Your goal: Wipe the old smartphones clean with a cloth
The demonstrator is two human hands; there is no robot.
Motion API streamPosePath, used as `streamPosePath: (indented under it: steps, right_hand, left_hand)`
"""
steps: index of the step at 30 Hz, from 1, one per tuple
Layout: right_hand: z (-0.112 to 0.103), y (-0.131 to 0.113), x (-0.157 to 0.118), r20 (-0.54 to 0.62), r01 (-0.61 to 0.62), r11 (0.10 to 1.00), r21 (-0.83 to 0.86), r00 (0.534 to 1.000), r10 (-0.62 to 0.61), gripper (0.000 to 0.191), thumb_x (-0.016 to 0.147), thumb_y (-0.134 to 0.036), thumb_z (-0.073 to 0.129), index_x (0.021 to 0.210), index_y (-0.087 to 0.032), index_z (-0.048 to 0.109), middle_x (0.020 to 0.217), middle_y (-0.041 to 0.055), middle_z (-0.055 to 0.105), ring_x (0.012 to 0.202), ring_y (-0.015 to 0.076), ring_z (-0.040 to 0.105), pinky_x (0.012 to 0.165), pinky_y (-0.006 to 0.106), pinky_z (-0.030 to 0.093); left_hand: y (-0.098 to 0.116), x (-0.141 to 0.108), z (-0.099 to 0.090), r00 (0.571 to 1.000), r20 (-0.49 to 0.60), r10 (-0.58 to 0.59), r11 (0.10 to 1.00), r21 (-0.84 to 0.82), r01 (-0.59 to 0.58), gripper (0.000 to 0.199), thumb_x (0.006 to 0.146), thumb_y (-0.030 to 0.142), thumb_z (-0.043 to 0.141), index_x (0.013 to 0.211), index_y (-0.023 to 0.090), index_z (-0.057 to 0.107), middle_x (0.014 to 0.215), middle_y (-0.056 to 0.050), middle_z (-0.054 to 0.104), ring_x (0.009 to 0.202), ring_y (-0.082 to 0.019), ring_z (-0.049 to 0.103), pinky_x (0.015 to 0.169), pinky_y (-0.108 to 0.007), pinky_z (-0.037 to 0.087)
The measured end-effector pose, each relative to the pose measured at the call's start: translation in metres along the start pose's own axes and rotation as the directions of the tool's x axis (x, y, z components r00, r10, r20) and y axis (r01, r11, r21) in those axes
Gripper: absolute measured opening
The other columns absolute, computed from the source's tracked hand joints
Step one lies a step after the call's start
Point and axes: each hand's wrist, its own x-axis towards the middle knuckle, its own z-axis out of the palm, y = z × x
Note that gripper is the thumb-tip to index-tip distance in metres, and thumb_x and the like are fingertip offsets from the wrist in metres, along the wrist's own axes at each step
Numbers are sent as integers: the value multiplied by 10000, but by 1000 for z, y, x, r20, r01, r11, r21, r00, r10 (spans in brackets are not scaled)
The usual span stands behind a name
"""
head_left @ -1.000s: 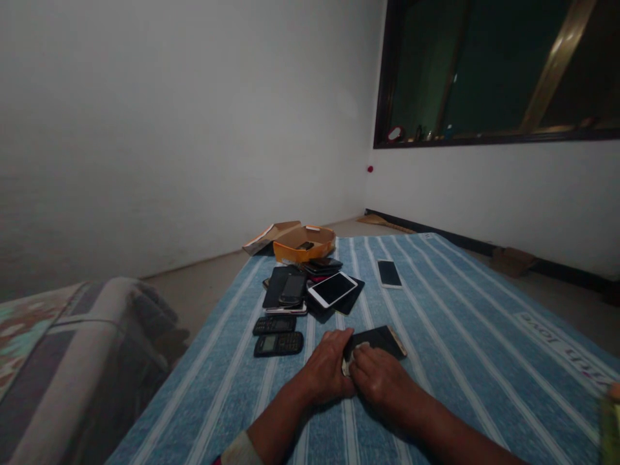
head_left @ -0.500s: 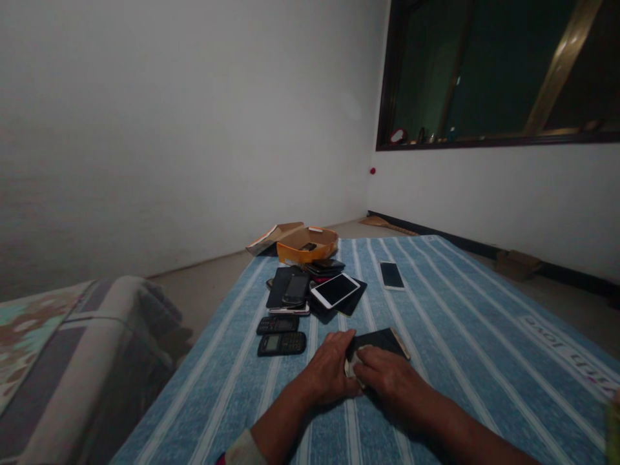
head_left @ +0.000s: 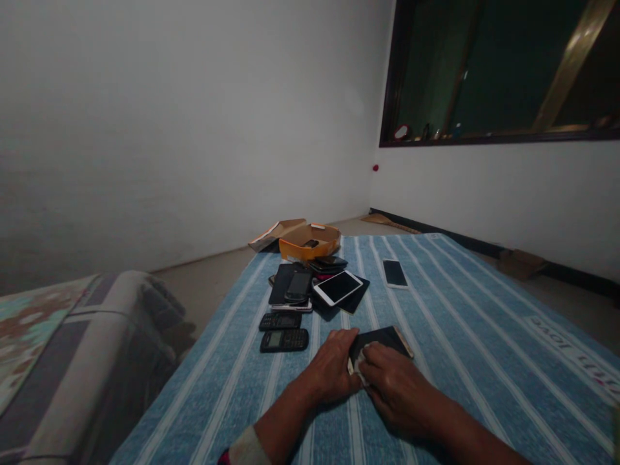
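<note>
A smartphone (head_left: 387, 337) with a dark screen and pale gold ends lies at a slant on the striped cloth. My left hand (head_left: 335, 365) grips its left end, fingers along the far edge and thumb at the near side. Bunched in my right hand (head_left: 394, 381) is a small white wiping cloth (head_left: 359, 363), pressed on the left part of the screen. Closed fingers hide some of the wiping cloth and the phone's near edge. Two black keypad phones, one nearer (head_left: 284, 340) and one farther (head_left: 279, 321), lie left of my hands.
Beyond them is a pile of phones, with a white smartphone (head_left: 338, 288) on its right. Another white smartphone (head_left: 395, 274) lies apart at the right. An open orange box (head_left: 310, 248) holds a phone. A draped blanket (head_left: 116, 323) is at the left.
My right hand has shifted slightly with the wiping cloth on the screen. My left hand keeps its hold on the phone. The whole view has moved a little.
</note>
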Motion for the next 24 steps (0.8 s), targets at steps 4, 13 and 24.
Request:
streamPosePath:
  steps: [4, 13, 24]
  right_hand:
    - [19, 1, 1, -132, 7, 994, -106, 991, -21, 157, 853, -23, 543, 893, -160, 609, 926, 71, 600, 894, 220, 539, 791, 338, 450]
    - [38, 3, 6, -375, 105, 958, -267, 904, -204, 193, 874, -20, 519, 1004, -90, 642, 981, 133, 654, 976, 260, 574, 871, 379, 486]
    - [28, 14, -5, -327, 90, 968, -235, 930, -166, 176, 866, -25, 535, 952, -136, 641, 967, 109, 660, 956, 239, 603, 846, 358, 512]
  left_hand:
    - [2, 1, -3, 1000, 4, 14, 1000, -3, -14, 777, 656, 247, 658, 1381, 184, 384, 1232, -107, 554, 1130, -310, 504, 1003, -487, 440]
    - [-1, 2, -1, 999, -20, 44, 999, 14, -44, 766, 631, 199, 607, 1364, 143, 394, 1195, -131, 570, 1112, -321, 524, 997, -501, 442]
    - [-1, -1, -1, 1000, 6, 10, 1000, 16, -10, 861, 618, 205, 658, 1417, 163, 339, 1262, -126, 524, 1161, -318, 489, 1032, -495, 425]
